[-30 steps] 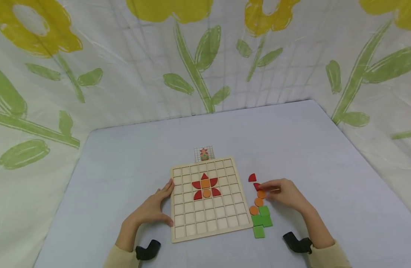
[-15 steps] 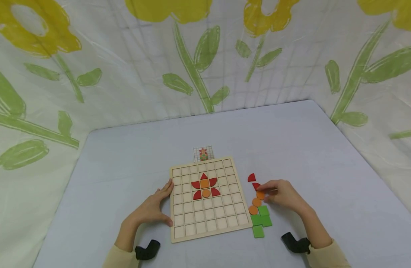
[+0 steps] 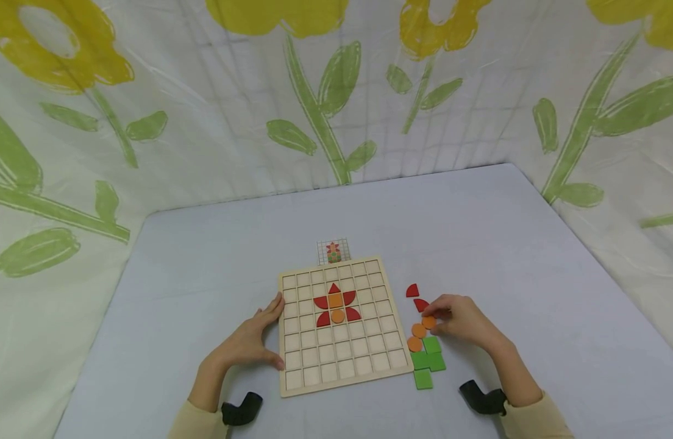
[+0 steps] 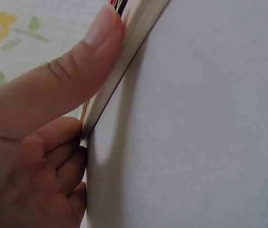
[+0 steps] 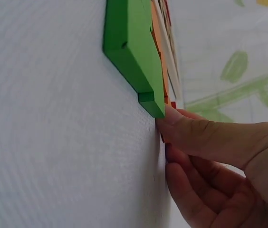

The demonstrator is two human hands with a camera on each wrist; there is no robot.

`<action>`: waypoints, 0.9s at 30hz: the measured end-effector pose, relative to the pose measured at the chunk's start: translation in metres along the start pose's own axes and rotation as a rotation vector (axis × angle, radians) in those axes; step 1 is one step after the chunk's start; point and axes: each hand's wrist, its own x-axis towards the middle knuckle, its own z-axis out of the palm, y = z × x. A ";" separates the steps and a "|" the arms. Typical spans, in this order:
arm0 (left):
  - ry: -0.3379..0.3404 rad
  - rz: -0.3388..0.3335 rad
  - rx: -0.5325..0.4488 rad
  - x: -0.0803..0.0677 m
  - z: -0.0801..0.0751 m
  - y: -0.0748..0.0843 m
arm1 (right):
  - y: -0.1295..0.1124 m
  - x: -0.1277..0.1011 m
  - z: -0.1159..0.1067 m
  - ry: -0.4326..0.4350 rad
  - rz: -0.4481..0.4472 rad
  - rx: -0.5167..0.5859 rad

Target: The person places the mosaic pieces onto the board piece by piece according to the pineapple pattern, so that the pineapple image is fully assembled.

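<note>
My left hand [image 3: 251, 341] lies along the left edge of a wooden grid board [image 3: 309, 381], thumb and fingers spread and touching its side; the thumb [image 4: 91, 52] shows against that edge in the left wrist view. To the right of the board, my right hand [image 3: 462, 318] pinches an orange disc [image 3: 428, 322] between thumb and fingertips, low at the table. Two more orange discs, one the middle disc [image 3: 419, 331], lie beside it. On the board, red quarter-circle pieces and a red triangle [image 3: 334, 289] surround an orange square [image 3: 335, 300] and an orange disc [image 3: 338, 316].
Two loose red quarter circles, one the far quarter circle [image 3: 412, 291], lie beyond my right fingertips. Several green squares [image 3: 422, 379] lie by the board's lower right corner. A small pattern card [image 3: 333, 251] sits behind the board. A flowered curtain [image 3: 221, 122] hangs behind the white table [image 3: 457, 225].
My right fingertips have drawn back slightly from the red quarter circle onto the nearest orange disc. The middle orange disc has shifted a little left. My left hand has stayed put.
</note>
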 end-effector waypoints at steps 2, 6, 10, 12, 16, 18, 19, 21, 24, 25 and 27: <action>0.001 0.001 0.001 0.000 0.000 0.000 | 0.000 0.000 0.001 0.002 -0.002 -0.013; 0.002 0.003 0.001 0.000 0.000 0.000 | -0.001 0.001 0.001 0.008 -0.001 -0.036; 0.003 0.001 0.004 0.000 0.001 -0.001 | 0.000 0.003 0.001 0.039 -0.003 -0.048; 0.003 -0.002 0.005 0.000 0.001 -0.001 | -0.001 0.004 0.002 0.069 -0.030 -0.047; 0.001 -0.013 -0.004 0.000 0.001 0.000 | -0.005 0.005 0.002 0.118 -0.080 -0.037; 0.000 -0.021 -0.007 0.000 0.001 0.001 | -0.007 0.005 0.003 0.127 -0.101 -0.028; -0.001 -0.025 -0.010 0.000 0.000 0.001 | -0.009 0.006 0.004 0.127 -0.110 -0.023; -0.001 -0.033 -0.012 0.000 0.000 0.002 | -0.011 0.008 0.006 0.123 -0.129 -0.001; 0.000 -0.040 -0.017 0.000 0.000 0.003 | -0.016 0.011 0.009 0.115 -0.144 0.036; 0.001 -0.041 -0.019 0.000 0.000 0.003 | -0.018 0.012 0.011 0.111 -0.142 0.051; 0.000 -0.040 -0.019 0.000 0.000 0.003 | -0.022 0.015 0.013 0.101 -0.127 0.076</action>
